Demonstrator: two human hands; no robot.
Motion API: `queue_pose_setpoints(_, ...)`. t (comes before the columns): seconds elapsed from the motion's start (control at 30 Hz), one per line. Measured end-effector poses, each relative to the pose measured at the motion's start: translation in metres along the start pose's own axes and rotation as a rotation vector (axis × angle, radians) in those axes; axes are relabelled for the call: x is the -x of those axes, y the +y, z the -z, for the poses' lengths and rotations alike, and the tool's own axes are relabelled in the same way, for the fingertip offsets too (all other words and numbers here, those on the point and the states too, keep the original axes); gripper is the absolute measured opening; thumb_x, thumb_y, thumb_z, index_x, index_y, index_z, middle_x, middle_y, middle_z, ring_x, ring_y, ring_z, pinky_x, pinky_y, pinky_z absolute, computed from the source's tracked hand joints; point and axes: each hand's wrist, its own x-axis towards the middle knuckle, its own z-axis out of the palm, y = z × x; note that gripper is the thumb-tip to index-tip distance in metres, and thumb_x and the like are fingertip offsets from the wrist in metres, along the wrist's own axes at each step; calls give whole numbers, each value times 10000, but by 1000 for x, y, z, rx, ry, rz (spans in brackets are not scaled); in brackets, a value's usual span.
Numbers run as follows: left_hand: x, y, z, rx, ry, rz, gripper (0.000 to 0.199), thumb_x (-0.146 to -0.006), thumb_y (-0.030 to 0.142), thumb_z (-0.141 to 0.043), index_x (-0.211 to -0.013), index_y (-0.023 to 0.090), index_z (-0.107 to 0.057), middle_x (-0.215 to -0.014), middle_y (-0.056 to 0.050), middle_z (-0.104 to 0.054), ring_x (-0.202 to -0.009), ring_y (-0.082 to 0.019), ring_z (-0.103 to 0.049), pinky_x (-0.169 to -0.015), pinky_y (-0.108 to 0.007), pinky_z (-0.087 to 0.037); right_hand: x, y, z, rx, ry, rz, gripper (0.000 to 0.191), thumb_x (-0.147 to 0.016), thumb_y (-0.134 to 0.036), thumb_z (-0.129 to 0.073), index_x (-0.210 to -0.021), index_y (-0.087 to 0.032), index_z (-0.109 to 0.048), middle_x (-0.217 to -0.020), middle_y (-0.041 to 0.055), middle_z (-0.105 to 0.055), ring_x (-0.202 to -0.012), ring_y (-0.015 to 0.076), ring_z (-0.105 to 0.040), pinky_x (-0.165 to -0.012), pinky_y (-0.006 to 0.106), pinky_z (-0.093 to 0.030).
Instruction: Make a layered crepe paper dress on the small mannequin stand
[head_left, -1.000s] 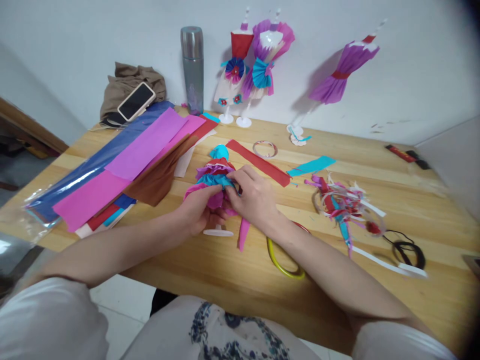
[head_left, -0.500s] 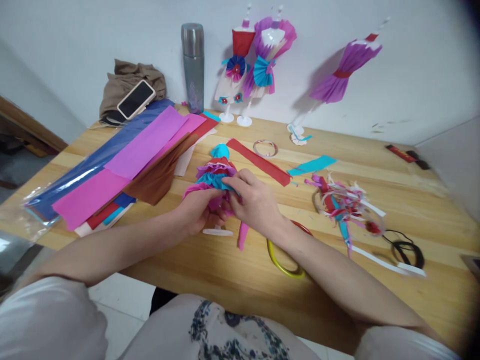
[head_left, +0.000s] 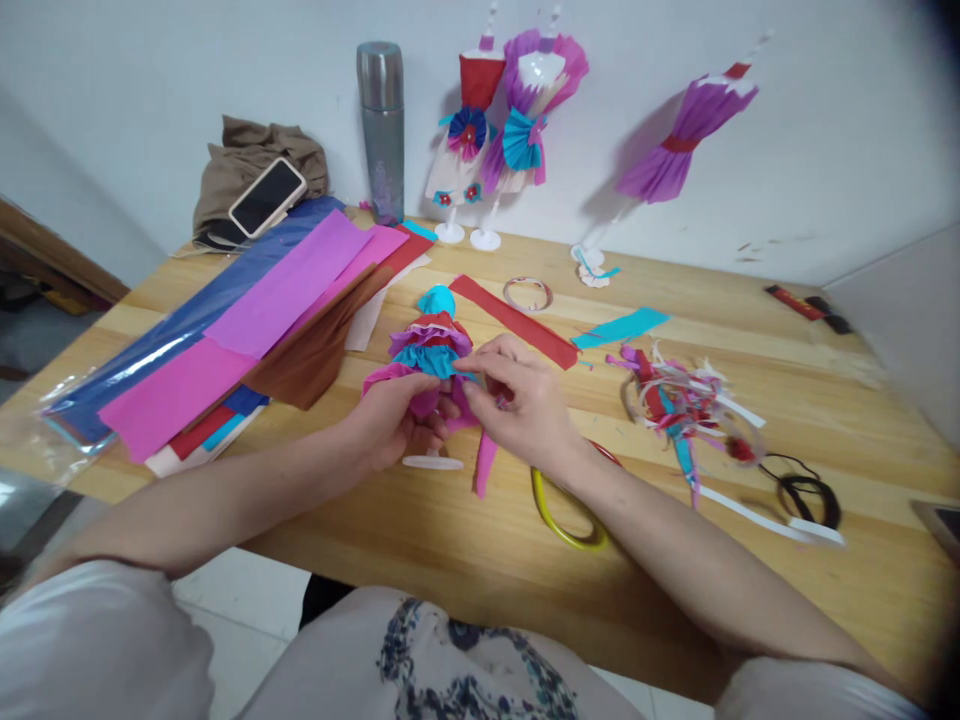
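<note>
Grips ruffled paper dress (head_left: 435,333) in left hand (head_left: 391,415), over wooden table (head_left: 360,525), just beside brown paper (head_left: 300,372). Holds right hand (head_left: 525,405) at turquoise ruffle (head_left: 424,359) with thumb and forefinger bent close; can't tell if pinching it.

Soft light — right corners dark

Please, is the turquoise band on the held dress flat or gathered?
Gathered: the turquoise band shows wavy folds beside the right hand.
</note>
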Motion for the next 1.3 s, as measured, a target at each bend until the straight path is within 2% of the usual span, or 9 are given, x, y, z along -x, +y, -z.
queue_pose_setpoints(0.1, 1, 0, -1, 3, -1, 3, 281, -922, 116, -440, -709, 111, -624, -595, -45, -608, -374, -108, -524, -329, -212, -417, -4, 0, 1, -6, -28, -88, 227, -884, -192, -560, -1056, -187, -707, -845, 36, -603, -714, 151, -567, -636, 294, -486)
queue_pose_setpoints(0.27, 2, -1, -1, 7, -1, 7, 296, -919, 118, -457, -676, 111, -626, -580, -36, -596, -367, -97, -517, -327, -200, -400, -13, 2, -7, 270, -102, -37, 450, -769, -83, -541, -1183, -195, -676, -1095, 114, -634, -939, 230, -609, -706, 334, -494)
queue_pose_setpoints(0.5, 1, -3, 0, -10, 7, 17, 310, -898, 108, -480, -619, 112, -615, -572, -41, -595, -378, -91, -515, -334, -192, -386, -26, -1, -17, 494, -215, -47, 206, -834, -137, -542, -925, -172, -724, -1011, 113, -627, -847, 213, -548, -593, 300, -353)
queue_pose_setpoints(0.67, 0, -3, 1, 6, 2, 3, 380, -952, 183, -464, -608, 110, -606, -572, -51, -579, -375, -101, -513, -326, -203, -384, -24, 6, -18, 450, -227, 21, 230, -837, -96, -504, -867, -170, -719, -968, 98, -644, -865, 200, -556, -621, 295, -368)
queue_pose_setpoints(0.87, -1, -4, 2, 12, -13, -1, 444, -1008, 259, -454, -618, 110, -606, -581, -41, -568, -381, -98, -520, -331, -201, -384, -18, 9, -17, 424, -176, 60, 244, -848, -85, -488, -855, -165, -719, -990, 106, -673, -864, 203, -595, -646, 302, -419)
queue_pose_setpoints(1.1, -2, -5, 1, 28, -14, 1, 436, -1008, 320, -486, -633, 129, -601, -582, -38, -574, -392, -102, -513, -356, -216, -363, -11, 4, -11, 372, -175, 71, 281, -941, -149, -459, -845, -200, -719, -973, 111, -687, -875, 219, -625, -681, 332, -479)
queue_pose_setpoints(1.3, 0, -4, -3, 78, -16, -18, 424, -1017, 265, -476, -629, 136, -589, -536, -16, -557, -436, -87, -497, -412, -203, -355, 1, 3, -8, 380, -188, 156, 349, -984, -178, -407, -888, -205, -742, -996, 119, -709, -870, 222, -645, -700, 346, -516)
